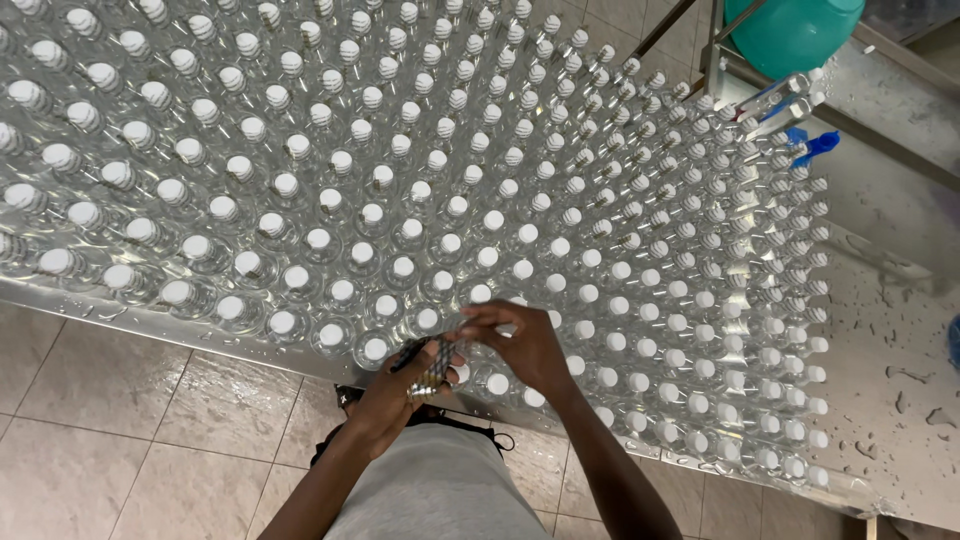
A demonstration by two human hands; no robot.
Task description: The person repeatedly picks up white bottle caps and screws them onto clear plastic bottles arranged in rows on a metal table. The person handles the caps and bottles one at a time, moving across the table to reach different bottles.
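Note:
A steel table [905, 400] carries several rows of clear bottles with white caps [450, 210]. At its near edge my left hand [395, 395] grips a small dark bundle of flat strips [428, 365]. My right hand [525, 345] reaches across from the right, its fingertips pinching the top of that bundle just above a white-capped bottle [497, 383]. Both hands hover over the front row of bottles.
A teal plastic basin [795, 30] rests on a metal frame at the far right. Spray bottles with a blue trigger [815, 145] lie beside it. The table's right part is wet bare steel. Wet beige floor tiles [120, 430] lie below the near edge.

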